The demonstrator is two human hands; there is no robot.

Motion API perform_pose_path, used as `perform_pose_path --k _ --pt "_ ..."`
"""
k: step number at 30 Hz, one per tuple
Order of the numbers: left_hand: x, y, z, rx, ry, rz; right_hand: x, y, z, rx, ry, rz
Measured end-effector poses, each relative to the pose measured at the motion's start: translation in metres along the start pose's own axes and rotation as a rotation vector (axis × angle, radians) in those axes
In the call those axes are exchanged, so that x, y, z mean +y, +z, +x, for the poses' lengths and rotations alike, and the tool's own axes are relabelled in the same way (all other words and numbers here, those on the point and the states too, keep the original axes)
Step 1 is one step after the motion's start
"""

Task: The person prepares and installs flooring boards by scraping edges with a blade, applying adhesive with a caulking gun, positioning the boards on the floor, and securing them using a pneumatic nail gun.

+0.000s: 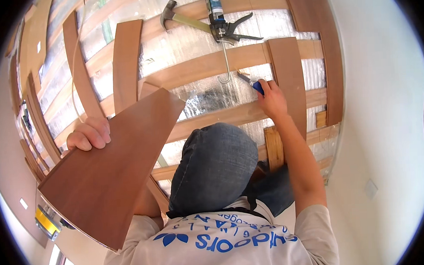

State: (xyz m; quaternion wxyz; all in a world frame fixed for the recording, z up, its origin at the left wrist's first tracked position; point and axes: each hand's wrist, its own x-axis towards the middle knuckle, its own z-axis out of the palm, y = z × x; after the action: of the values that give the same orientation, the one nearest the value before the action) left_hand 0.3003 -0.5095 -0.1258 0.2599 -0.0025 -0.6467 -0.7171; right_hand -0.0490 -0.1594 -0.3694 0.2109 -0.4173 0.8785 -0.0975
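Note:
My left hand grips the edge of a reddish-brown floorboard, its fingers curled over the top. The board is tilted up off the floor at my left and hides much of that arm. My right hand is closed around the blue end of a slim tool that looks like a utility knife. The knife's grey end points up and left, over the silver sheeting. Just right of that hand a floorboard lies across the wooden battens.
A caulking gun and a claw hammer lie ahead of me. Loose boards rest across battens over silver foil. A white wall stands right. A yellow-and-black tool shows at far left.

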Motion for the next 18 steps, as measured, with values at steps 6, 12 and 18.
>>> perform_pose_path --k 6,12,18 --pt "0.001 0.006 0.003 -0.022 -0.014 -0.036 -0.005 -0.031 0.035 -0.246 -0.226 0.034" --pt "0.01 0.008 -0.005 0.051 -0.027 -0.013 -0.017 -0.057 0.092 -0.499 -0.195 -0.135" --pt "0.008 0.002 -0.01 0.04 -0.027 -0.02 -0.024 -0.069 0.131 -0.654 -0.107 -0.285"
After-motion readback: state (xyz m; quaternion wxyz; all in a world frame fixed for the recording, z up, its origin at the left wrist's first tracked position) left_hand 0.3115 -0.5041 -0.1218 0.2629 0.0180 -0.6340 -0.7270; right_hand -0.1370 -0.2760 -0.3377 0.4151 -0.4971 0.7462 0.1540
